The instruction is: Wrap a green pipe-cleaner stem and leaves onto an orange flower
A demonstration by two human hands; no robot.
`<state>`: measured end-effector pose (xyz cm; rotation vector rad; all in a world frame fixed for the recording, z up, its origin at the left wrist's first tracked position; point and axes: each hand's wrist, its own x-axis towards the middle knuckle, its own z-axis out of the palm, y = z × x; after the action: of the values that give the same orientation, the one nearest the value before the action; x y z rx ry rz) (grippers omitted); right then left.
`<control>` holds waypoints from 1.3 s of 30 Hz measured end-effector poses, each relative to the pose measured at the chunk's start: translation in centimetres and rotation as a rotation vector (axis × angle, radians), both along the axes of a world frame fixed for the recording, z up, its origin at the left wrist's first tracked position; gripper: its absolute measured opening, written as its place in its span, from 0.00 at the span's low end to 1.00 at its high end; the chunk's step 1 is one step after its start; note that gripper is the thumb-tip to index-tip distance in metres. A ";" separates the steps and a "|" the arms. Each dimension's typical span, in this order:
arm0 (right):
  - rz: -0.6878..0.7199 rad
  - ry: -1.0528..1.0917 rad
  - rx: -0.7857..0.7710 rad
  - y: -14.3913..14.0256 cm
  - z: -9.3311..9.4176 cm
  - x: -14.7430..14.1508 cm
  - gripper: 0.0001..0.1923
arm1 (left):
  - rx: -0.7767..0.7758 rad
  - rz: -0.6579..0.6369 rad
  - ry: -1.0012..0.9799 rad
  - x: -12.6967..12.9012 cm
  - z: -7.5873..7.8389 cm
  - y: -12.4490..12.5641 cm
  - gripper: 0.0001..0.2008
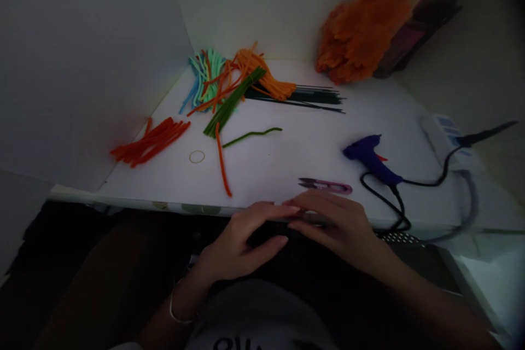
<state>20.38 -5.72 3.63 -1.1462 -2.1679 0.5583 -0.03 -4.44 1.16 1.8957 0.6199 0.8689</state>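
Both my hands meet at the table's front edge, their fingertips touching. My left hand point(246, 243) is open, its thumb held apart from the stretched index finger. Opposite it, my right hand point(340, 227) is open too, with a gap between thumb and fingers; nothing shows in either hand. Just beyond my right fingers lie pink-handled thread snips point(326, 185). An orange pipe cleaner point(223, 161) and a green pipe cleaner point(252, 134) lie singly on the white table point(283, 153). Left of them is a thin rubber band point(197, 157).
A red-orange pipe cleaner bundle point(151, 142) lies left. Farther back are green point(233, 104), orange point(266, 76) and mint point(209, 76) bundles and dark stems point(315, 95). A blue glue gun point(371, 158), its cord, a power strip point(447, 131) and an orange fluffy heap point(361, 27) occupy the right.
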 end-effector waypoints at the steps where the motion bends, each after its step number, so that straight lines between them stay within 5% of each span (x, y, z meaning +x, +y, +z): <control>1: 0.017 -0.012 -0.027 0.2 -0.2 0.0 0.08 | 0.023 -0.004 0.008 0.1 -0.1 0.2 0.20; 5: 0.045 -0.154 -0.087 1.4 -1.3 0.0 0.12 | 0.231 -0.038 0.108 1.0 0.0 1.2 0.17; 10: 0.046 -0.265 -0.256 2.7 -1.7 0.0 0.03 | 0.670 -0.012 0.286 3.3 -0.1 2.3 0.14; 14: 0.058 -0.331 -0.193 2.9 -2.7 0.6 0.07 | 0.825 0.035 0.271 5.0 -0.3 2.6 0.13; 19: 0.091 -0.334 -0.152 3.0 -3.7 1.2 0.12 | 0.847 0.085 0.270 5.8 -0.4 2.9 0.08; 23: 0.029 -0.391 -0.268 3.5 -2.4 1.3 0.05 | 0.767 0.024 0.283 5.2 -0.4 3.6 0.10; 26: -0.052 -0.403 -0.255 4.2 -1.2 2.9 0.08 | 0.635 0.019 0.287 3.3 -0.8 4.8 0.14; 30: -0.260 -0.437 -0.163 5.1 -0.5 6.6 0.16 | 0.612 0.330 0.407 -0.4 -2.2 7.1 0.14; 34: -0.300 -0.461 -0.229 6.5 -0.6 8.5 0.16 | 0.484 0.819 0.697 -3.1 -2.5 9.0 0.11; 39: -0.304 -0.553 -0.208 8.5 0.5 6.7 0.15 | 0.379 0.811 1.051 -3.2 -1.4 9.6 0.08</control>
<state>27.08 2.80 4.12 -1.8840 -2.3443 0.3632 -3.27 5.15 -0.23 2.4143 2.0734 0.3735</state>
